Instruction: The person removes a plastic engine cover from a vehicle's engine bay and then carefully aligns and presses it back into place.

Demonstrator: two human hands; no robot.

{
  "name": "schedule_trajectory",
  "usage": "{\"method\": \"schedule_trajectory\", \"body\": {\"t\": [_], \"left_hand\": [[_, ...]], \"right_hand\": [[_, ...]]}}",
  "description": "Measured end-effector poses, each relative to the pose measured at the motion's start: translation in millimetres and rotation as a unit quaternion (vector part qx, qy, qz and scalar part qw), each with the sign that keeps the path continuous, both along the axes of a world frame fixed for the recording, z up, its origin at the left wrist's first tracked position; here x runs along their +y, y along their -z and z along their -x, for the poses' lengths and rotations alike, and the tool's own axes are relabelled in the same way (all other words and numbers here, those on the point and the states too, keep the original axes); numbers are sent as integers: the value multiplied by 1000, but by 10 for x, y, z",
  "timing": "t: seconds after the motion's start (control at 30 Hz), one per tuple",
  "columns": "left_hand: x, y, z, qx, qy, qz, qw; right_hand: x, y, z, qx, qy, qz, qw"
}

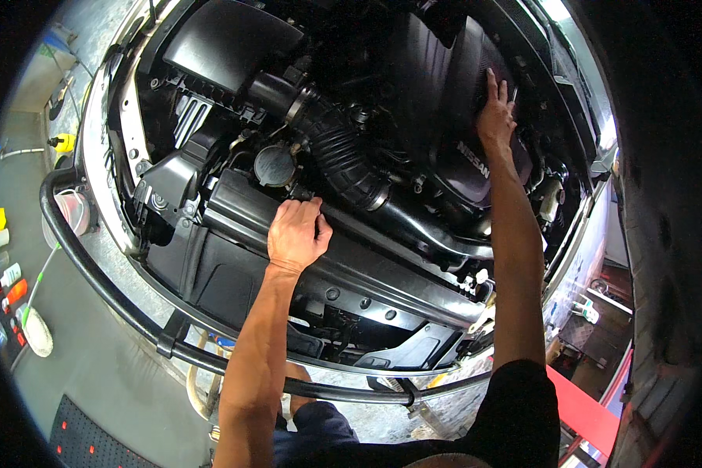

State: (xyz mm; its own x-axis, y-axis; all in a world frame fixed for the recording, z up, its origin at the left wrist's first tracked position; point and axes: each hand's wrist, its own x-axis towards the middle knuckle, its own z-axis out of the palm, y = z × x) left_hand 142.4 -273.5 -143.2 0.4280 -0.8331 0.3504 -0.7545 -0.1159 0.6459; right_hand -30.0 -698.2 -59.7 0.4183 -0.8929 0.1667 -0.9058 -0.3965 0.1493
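My left hand (295, 235) rests on the black radiator top cover (243, 202), knuckles up and fingers bent over its far edge. Its fingertips are hidden, so I cannot tell whether they grip anything. Just beyond it sits a round radiator cap (275, 166). Farther in, my right hand (496, 120) lies with spread fingers against the dark plastic engine cover (453, 140), which bears the Nissan name. Nothing shows in that hand. Between the hands runs a ribbed air intake hose (342, 149), clamped at both ends.
A black air filter housing (231, 44) stands at the far left of the engine bay. The tubular bumper guard (117, 310) curves across the front. At left are a bucket (70, 216), several bottles and a white-headed mop (37, 333). The raised bonnet (673, 222) borders the right.
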Motion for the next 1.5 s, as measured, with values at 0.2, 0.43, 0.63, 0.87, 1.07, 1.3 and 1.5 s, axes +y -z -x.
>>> {"method": "schedule_trajectory", "body": {"t": [0.2, 0.43, 0.63, 0.87, 1.07, 1.3, 1.5], "left_hand": [[29, 17, -13, 1, -3, -4, 1000], [32, 20, -17, 4, -8, 4, 1000], [36, 22, -17, 2, -9, 10, 1000], [22, 35, -16, -17, -15, 13, 1000], [15, 15, -17, -3, -17, 3, 1000], [28, 36, -39, -16, -23, 19, 999], [135, 39, -85, -24, -26, 16, 999]], "right_hand": [[-124, -30, 182, -60, -51, 22, 997], [-106, -32, 197, -85, -64, 20, 994], [-142, -29, 182, -74, -65, 7, 995], [43, 138, 45, -24, -14, 12, 1000], [130, 135, -161, 13, 17, 10, 1000], [91, 267, -292, 41, 31, 31, 998], [68, 312, -254, 51, -32, -52, 997]]}}
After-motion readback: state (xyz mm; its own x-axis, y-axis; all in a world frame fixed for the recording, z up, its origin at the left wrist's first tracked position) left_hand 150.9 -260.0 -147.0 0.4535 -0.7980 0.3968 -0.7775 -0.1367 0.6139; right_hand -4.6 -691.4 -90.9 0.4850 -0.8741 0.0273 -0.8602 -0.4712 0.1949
